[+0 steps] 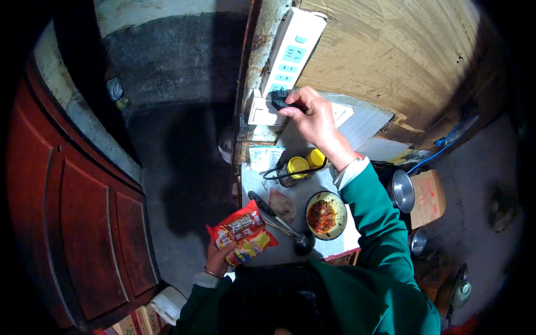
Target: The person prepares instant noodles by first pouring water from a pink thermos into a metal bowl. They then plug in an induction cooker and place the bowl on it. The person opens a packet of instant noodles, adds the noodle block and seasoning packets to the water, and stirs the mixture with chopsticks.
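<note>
My left hand grips a red and yellow printed food packet at its lower left edge, over the table's near left side. Raised at the wall, my right hand pinches a black power plug at the lower end of a white power strip. Whether its pins sit in the socket I cannot tell. A black cord loops below that hand, across jars with yellow lids. On the table stands an enamel bowl with red, oily food.
A black ladle, chopsticks and a small plastic bag lie on the white tabletop. Steel bowls and a cardboard box are at the right. A red door stands at the left.
</note>
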A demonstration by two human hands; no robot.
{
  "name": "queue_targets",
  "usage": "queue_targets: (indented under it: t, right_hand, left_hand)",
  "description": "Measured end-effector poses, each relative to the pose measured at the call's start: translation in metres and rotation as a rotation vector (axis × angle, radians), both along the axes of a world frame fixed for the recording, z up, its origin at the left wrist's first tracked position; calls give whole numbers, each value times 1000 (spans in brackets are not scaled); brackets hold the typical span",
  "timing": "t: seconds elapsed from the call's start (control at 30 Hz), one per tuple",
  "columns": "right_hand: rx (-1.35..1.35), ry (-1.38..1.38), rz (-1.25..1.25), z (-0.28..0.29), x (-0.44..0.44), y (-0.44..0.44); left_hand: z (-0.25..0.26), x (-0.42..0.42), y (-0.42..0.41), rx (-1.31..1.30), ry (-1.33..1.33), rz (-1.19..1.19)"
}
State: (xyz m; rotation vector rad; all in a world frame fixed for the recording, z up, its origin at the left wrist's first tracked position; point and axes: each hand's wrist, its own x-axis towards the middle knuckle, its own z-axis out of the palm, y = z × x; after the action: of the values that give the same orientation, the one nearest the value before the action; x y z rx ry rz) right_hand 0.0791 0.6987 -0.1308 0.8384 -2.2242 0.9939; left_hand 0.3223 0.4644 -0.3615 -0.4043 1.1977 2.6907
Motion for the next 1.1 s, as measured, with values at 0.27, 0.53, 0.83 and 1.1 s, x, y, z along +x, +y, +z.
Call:
queue_targets:
  t: [0.27,0.53,0.83,1.1]
  right_hand:
    - [-91,22,-34,4,-6,-12]
    - [2,152,-76,3,-5,-6]
    - [-116,460,-321,91,-34,-5]
    - [-236,428,-99,102,-31,-6]
  left_hand:
    - [-7,1,-3,20,3,79]
    - [-3,0,-6,-34,13,-1]
    - [4,7,4,-13,24,-14]
    - [-11,15,-8,-60,20,85]
